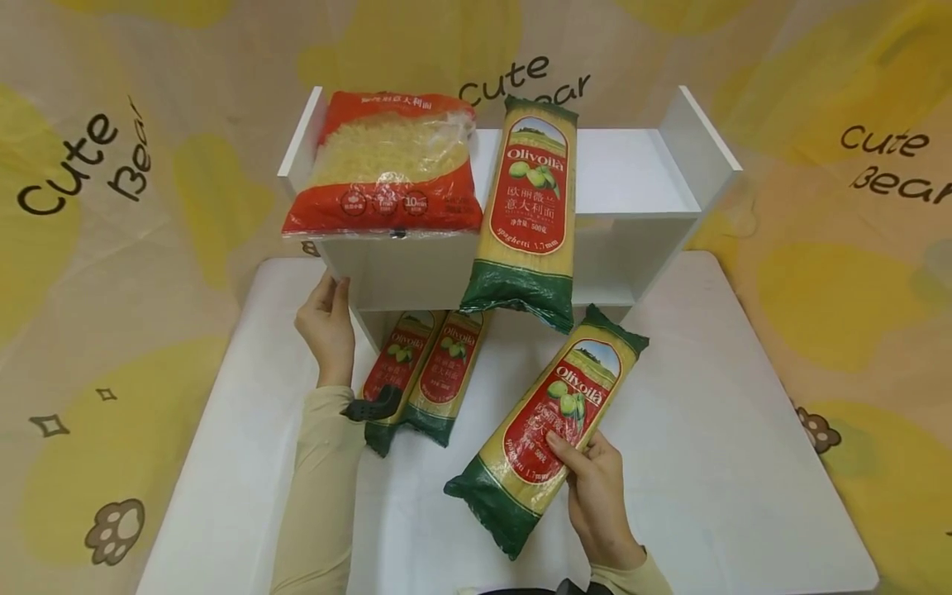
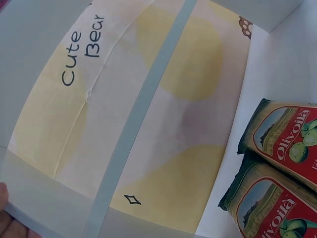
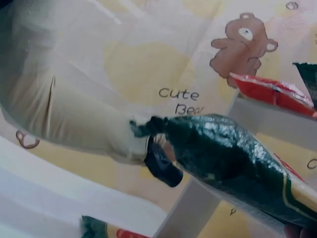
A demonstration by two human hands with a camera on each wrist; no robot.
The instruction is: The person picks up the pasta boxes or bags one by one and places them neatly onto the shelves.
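My right hand (image 1: 598, 487) grips a pack of spaghetti (image 1: 568, 405) near its lower end, the thumb across the red label. The pack is tilted in front of the white shelf (image 1: 673, 256), its green end (image 3: 223, 148) large in the right wrist view. My left hand (image 1: 327, 326) holds the front edge of the shelf's left side panel, fingertips (image 2: 15, 228) at the panel in the left wrist view. Another spaghetti pack (image 1: 531, 215) lies on the top board, sticking out past its front edge. Beside it sits a red bag of pasta (image 1: 394, 165).
Two more spaghetti packs (image 1: 405, 364) (image 1: 446, 372) lie side by side at the shelf's lower left, partly behind the left wrist's black strap mount (image 1: 375, 405). The shelf stands on a white table (image 1: 729, 463). Printed cloth (image 1: 833, 289) hangs behind and at both sides.
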